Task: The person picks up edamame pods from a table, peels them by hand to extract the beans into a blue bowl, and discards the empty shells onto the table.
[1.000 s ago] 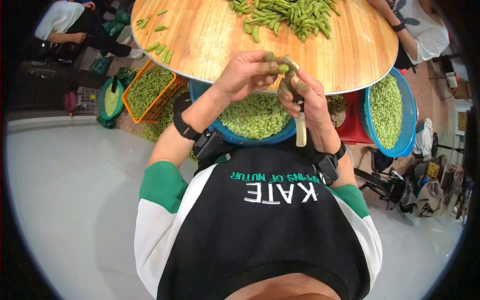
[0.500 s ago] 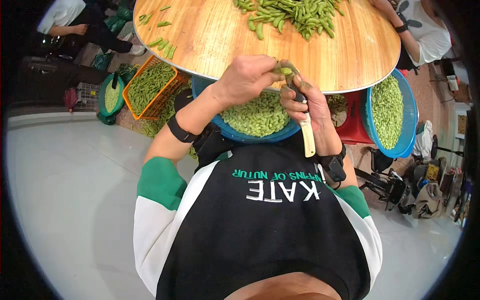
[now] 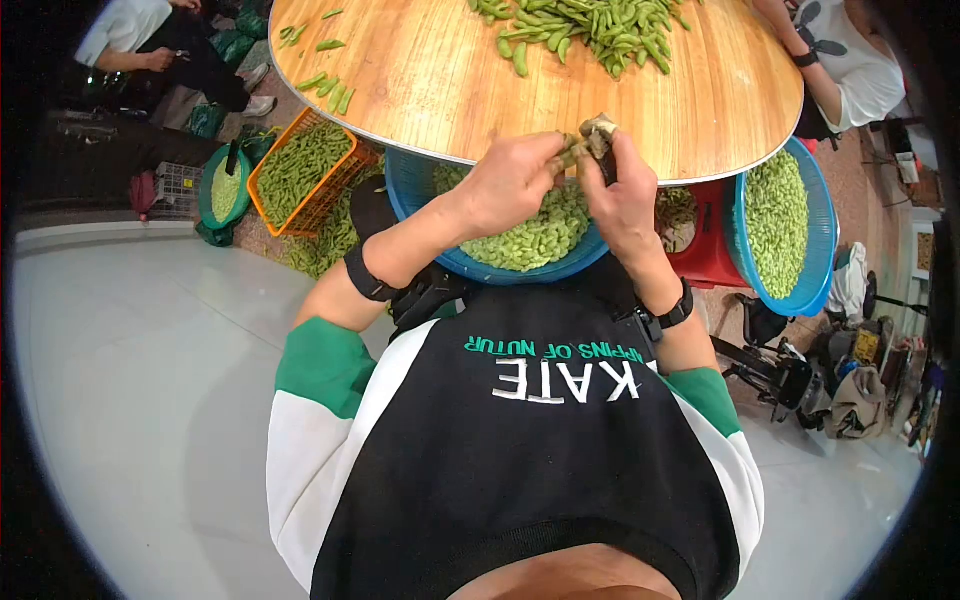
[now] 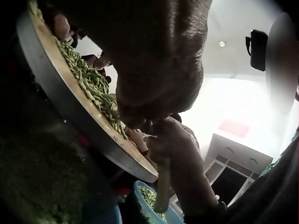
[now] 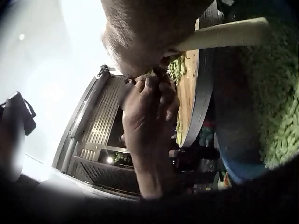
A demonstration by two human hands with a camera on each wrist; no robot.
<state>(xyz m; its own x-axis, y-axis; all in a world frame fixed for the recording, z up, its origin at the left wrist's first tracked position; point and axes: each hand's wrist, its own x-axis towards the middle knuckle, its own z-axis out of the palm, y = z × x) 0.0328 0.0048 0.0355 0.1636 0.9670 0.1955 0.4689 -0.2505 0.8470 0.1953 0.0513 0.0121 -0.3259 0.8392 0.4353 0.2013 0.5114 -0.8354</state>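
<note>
My left hand [image 3: 508, 185] meets my right hand [image 3: 622, 195] just over the near edge of the round table. Between the left fingertips is a green bean pod [image 3: 568, 152], largely hidden by the fingers. The right hand grips a tool whose pale handle [image 4: 163, 186] sticks out below the fist in the left wrist view; its working end is hidden. That handle [image 5: 229, 35] also shows in the right wrist view. Dark, stained coverings [image 3: 600, 135] show at the right fingertips. Shelled green beans fill a blue basin [image 3: 480, 270] under the hands.
A heap of pods [image 3: 610, 35] lies on the wooden table [image 3: 430, 90], with several loose pods [image 3: 325, 88] at its left. An orange crate [image 3: 275, 222] of pods stands left. Another blue basin [image 3: 822, 230] of beans is right, beside a red stool [image 3: 700, 240]. Other people sit around.
Both hands have turned: the right fist tipped so the pale handle no longer shows in the head view. The left hand has come slightly down and right, staying against the right fingers.
</note>
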